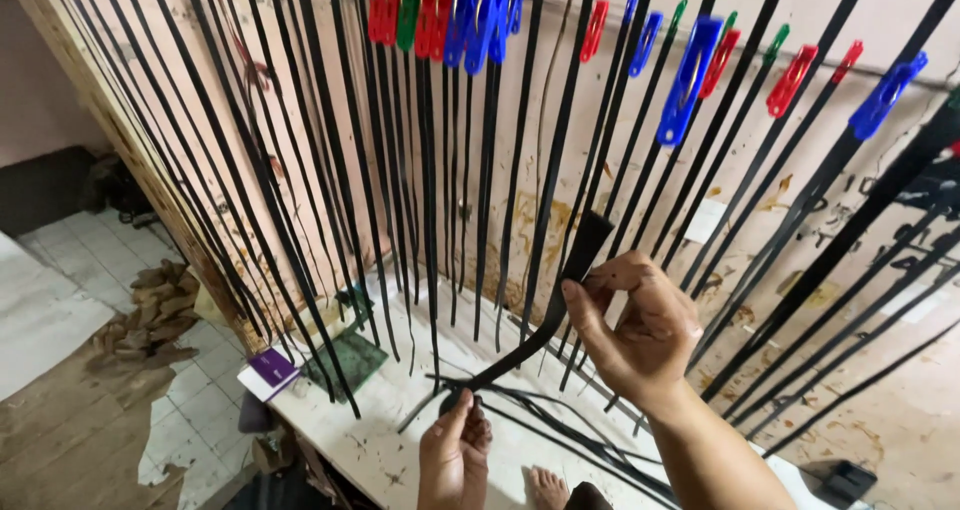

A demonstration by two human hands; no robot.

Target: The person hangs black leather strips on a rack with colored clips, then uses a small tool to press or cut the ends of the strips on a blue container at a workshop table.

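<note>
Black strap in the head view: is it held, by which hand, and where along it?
Both hands hold the black strap: the right hand pinches it near its upper end, the left hand grips its lower part.

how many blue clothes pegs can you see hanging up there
6 blue pegs: three bunched at top centre, one small and one large right of centre, one far right. More may hide in the bunch.

Soft, even daylight fills the view with faint shadows and no glare, while wide-angle distortion fans the hanging black strips [430, 200] outward at slightly blurred edges.
</note>
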